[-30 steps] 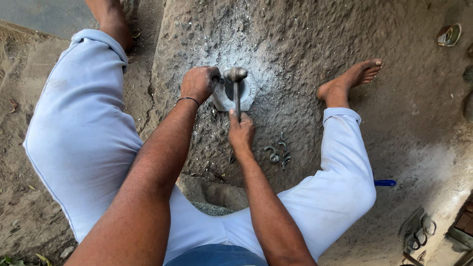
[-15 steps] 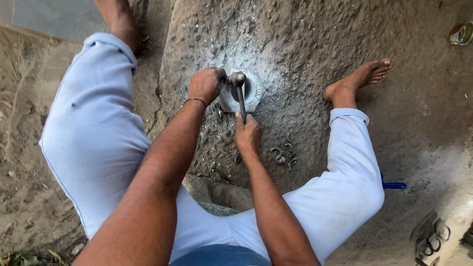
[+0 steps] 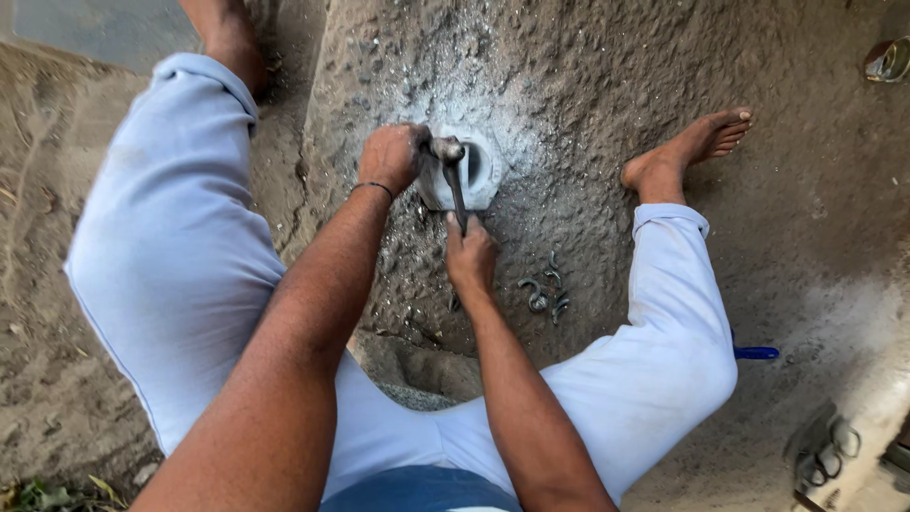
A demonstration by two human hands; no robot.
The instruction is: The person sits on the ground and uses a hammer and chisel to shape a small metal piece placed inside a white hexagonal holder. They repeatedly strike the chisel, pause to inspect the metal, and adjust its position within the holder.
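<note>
Ground: I sit on the grey, gritty floor, legs spread to 10 and 3 o'clock.
Block: a pale metal block lies at 12 o'clock between my feet.
Left hand: my left hand presses something small on the block, fingers curled tight; I cannot tell what.
Right hand: my right hand has its fingers wrapped round the hammer handle, head on the block.
Bits: bent metal pieces lie at 3 o'clock of my right hand.
</note>
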